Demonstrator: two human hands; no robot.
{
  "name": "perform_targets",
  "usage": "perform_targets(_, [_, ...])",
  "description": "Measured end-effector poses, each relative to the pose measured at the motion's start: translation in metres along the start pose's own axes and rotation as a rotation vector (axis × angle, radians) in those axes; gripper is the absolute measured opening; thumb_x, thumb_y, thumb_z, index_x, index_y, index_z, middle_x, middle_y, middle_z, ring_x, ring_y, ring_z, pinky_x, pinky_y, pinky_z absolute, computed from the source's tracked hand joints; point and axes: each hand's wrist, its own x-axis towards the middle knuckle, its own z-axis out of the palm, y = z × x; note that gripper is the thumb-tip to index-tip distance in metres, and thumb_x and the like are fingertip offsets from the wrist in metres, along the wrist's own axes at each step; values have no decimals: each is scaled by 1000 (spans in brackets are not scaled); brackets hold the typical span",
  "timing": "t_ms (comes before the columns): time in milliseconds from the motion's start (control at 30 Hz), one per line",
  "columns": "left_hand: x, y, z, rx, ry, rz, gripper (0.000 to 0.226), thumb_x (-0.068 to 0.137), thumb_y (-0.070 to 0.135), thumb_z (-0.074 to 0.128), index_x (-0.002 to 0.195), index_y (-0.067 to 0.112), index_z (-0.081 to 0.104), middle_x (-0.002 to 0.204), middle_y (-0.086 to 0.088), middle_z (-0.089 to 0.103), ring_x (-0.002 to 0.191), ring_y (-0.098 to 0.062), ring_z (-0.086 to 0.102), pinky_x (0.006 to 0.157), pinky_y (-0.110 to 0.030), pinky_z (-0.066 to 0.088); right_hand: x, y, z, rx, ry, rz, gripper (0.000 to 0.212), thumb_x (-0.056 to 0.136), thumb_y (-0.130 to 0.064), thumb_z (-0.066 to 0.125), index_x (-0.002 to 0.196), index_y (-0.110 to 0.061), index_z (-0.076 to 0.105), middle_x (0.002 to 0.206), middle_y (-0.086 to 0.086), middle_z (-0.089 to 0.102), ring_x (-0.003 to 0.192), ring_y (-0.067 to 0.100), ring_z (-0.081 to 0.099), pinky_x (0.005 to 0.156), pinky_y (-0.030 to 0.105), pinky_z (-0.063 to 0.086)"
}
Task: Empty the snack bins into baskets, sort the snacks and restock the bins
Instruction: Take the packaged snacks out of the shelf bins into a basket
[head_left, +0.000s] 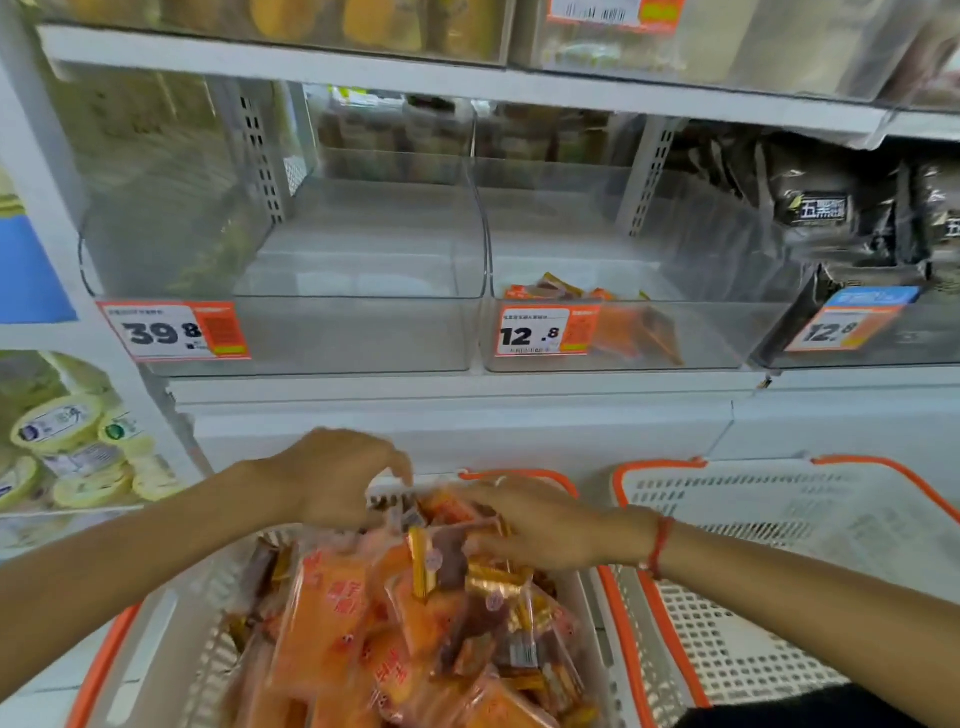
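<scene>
Both hands work at the far end of the left basket (104, 660), which is heaped with orange snack packets (332, 613) and some purple ones. The left hand (332, 478) hangs over the heap with fingers curled down at the basket's far rim; whether it pinches a packet cannot be told through the blur. The right hand (540, 525) lies on the pile, fingers bent around a few packets (457, 545) near the top. The packets look light, thin and soft, with slick, crinkly film, so they would likely slide off each other; gathering several by their flat faces seems safer than by a sealed edge. Most lie flat, with long axes scattered in every direction. The right basket (779, 530) shows no snacks. On the shelf, the left bin (311, 332) looks bare, while the middle bin (701, 332) holds several orange packets (628, 327).
</scene>
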Motion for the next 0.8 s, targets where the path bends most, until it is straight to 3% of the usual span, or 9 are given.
perform_targets(67, [12,14,-20,-15,367,66,26,89,44,53,114,42,59,115,23,60,108,-3,58,79,-24,44,-16,1,-37,66,82,27,40,97,-34,54,136,-26,51,131,-4,56,119,9,48,103,29,39])
perform_targets(167, [29,46,-75,-226,942,234,20,86,38,48,95,33,65,90,18,66,82,-3,61,67,-30,53,-44,11,-106,112,412,40,20,95,-22,58,110,-30,68,107,-19,68,99,1,58,86,21,45])
perform_targets(267, [72,68,-137,-406,1136,245,14,87,30,53,92,30,65,85,16,66,78,-2,60,70,-31,53,-51,48,-165,148,737,56,31,89,-1,59,90,-31,69,80,-24,68,79,1,64,73,20,49])
perform_targets(333, [116,74,-168,-456,1052,199,14,90,23,56,96,31,65,89,13,67,85,-6,62,77,-34,52,-39,84,-198,107,770,173,31,91,0,60,90,-30,68,80,-16,70,82,7,67,77,24,51])
perform_targets(400, [169,69,-187,-459,825,115,22,92,16,57,108,29,65,107,5,68,101,-15,63,88,-37,51,-21,124,-224,44,608,368,13,93,-16,62,103,-22,68,96,-7,68,99,19,66,81,21,48])
perform_targets(500, [233,66,-202,-338,191,-57,57,89,20,68,141,14,45,146,-6,45,127,-25,50,103,-37,45,7,165,-243,7,102,673,66,91,-46,61,147,-22,36,148,3,40,131,21,45,98,21,40])
perform_targets(600, [260,71,-200,-32,-310,-206,74,90,35,67,150,9,32,158,-6,27,142,-28,31,100,-32,42,33,195,-238,39,-265,837,102,80,-65,63,154,-37,-1,161,2,15,137,30,38,99,42,50])
perform_targets(733, [277,61,-190,-73,-461,-243,67,88,37,68,144,11,42,160,-6,23,145,-25,27,103,-31,43,49,218,-217,-136,-276,740,102,66,-70,73,148,-34,24,144,3,44,113,24,58,78,34,59])
perform_targets(800, [285,57,-186,-136,-452,-268,59,82,39,74,133,16,53,157,-4,30,140,-23,35,105,-35,45,50,214,-216,6,-246,720,86,78,-50,75,144,-29,24,125,1,53,103,22,62,78,33,58])
